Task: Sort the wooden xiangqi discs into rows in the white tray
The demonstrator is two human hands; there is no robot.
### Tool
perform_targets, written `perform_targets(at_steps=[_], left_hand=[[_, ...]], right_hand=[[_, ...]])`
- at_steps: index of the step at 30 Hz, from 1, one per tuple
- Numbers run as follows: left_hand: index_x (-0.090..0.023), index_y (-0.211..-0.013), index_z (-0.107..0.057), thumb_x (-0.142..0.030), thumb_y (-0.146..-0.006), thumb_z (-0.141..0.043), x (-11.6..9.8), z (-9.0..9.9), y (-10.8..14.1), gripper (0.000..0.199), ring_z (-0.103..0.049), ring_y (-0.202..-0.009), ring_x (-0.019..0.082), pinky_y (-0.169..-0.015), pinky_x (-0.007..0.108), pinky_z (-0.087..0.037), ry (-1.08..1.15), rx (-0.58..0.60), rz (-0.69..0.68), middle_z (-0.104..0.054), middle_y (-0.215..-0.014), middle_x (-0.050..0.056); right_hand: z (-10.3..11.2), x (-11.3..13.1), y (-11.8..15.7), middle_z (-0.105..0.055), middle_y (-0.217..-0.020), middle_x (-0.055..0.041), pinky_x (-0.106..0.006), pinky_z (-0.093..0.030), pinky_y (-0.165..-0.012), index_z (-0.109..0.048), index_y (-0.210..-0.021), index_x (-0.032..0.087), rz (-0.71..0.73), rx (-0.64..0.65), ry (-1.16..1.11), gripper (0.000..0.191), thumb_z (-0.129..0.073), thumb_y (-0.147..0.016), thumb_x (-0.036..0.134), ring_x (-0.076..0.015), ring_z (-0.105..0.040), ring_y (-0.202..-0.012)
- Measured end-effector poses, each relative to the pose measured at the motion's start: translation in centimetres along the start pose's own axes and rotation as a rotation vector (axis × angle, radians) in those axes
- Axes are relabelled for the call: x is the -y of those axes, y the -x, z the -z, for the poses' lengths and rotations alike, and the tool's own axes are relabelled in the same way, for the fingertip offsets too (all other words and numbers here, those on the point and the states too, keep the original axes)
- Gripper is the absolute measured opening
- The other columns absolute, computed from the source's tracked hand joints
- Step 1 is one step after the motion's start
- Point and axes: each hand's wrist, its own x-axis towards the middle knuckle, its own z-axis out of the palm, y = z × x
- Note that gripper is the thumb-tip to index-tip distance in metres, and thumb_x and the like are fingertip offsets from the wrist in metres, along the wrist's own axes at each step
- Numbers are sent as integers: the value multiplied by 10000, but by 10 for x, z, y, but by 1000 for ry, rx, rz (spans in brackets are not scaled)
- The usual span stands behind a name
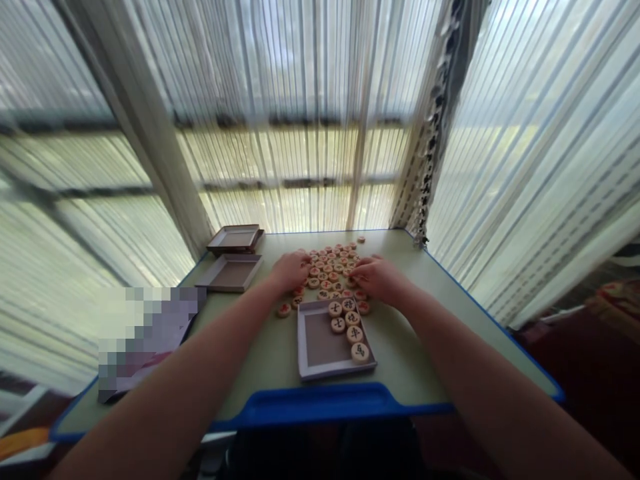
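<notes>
On a pale green table, round wooden Chinese chess pieces point(327, 269) with red or dark characters lie in a loose pile. At the pile's left edge is my left hand point(291, 271), its bent fingers touching the outer pieces. Against the right edge rests my right hand point(376, 277), fingers apart and tips on pieces there. Neither hand shows a piece lifted off the table. Closer to me sits a shallow open box point(315, 370). Several dark-lettered chess pieces point(354, 335) stand along its right side and top corner, face up.
A shallow tray point(229, 273) and a brown-edged box part point(235, 238) lie at the back left. A blurred-out flat item point(155, 347) is at the left edge. One piece point(361, 240) lies apart behind the pile. Sheer curtains point(295, 153) hang beyond the blue-edged table point(425, 373).
</notes>
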Motion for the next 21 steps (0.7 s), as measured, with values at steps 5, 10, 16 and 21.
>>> perform_targets(at_steps=[5,10,16,21], left_hand=[[-195,-874,-687,-319,-734,-486,6,-5,-2,274,-594,-877,220,-813,310,-441,74,-47,-65,-667,-937,71],[-196,-765,-707,-335,-678,-553,7,0,-1,225,-590,-803,212,-763,306,-452,69,-120,19,-665,-814,73],[-202,-779,-705,-413,-643,-584,10,4,8,279,-575,-775,200,-716,280,-456,72,-89,50,-635,-813,67],[-196,-923,-678,-463,-622,-587,11,5,12,413,-557,-829,197,-784,285,-434,-7,-150,137,-572,-936,75]], right_hand=[[2,1,-1,-659,-804,-45,-293,-410,-747,-706,-787,229,-17,-54,-17,235,-556,-656,104,-194,-527,-810],[4,7,1,-652,-770,-44,-284,-411,-720,-700,-762,214,24,-72,-31,209,-533,-686,114,-185,-514,-767],[6,14,1,-636,-811,-53,-292,-414,-759,-692,-747,202,51,-105,-87,195,-532,-690,104,-181,-521,-803],[11,22,1,-620,-845,-51,-313,-406,-808,-689,-741,207,76,-118,-85,200,-522,-697,106,-184,-517,-840]])
